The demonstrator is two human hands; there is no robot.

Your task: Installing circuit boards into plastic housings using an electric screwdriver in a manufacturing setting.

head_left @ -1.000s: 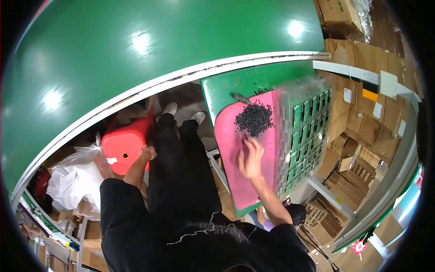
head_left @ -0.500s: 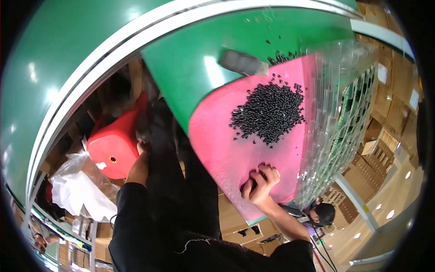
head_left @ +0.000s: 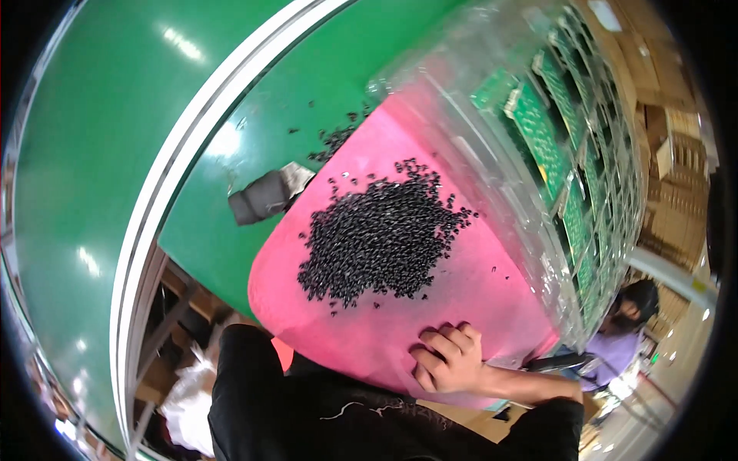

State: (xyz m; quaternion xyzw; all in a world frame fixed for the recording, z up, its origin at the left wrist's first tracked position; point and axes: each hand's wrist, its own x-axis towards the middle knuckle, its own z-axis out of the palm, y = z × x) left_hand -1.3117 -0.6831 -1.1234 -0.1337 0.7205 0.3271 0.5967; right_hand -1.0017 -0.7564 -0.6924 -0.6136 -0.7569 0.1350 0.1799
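Note:
My right hand [head_left: 452, 357] rests on the near right part of a flat pink mat or shallow tray [head_left: 484, 300] with a rounded corner. Its fingers are curled inward, and what they close on, if anything, is hidden. Beyond it, a heap of small shiny black parts [head_left: 377, 242] covers the middle of the pink surface. More loose black parts [head_left: 334, 142] lie past its far edge on the green table. A dark grey roll or wrapped bundle [head_left: 261, 198] with a pale end sits by the heap's left side. My left hand is out of view.
Clear plastic trays holding green circuit boards [head_left: 538, 138] line the right side. A white rail [head_left: 173, 146] curves along the left, bordering another green surface [head_left: 84, 184]. A person in purple [head_left: 619, 346] is at the lower right. White plastic wrapping [head_left: 188, 407] hangs at the lower left.
My view has shifted toward the table, which appears closer. The red stool that my left hand touched is almost wholly hidden, and that hand has left view. My right hand stays on the pink surface.

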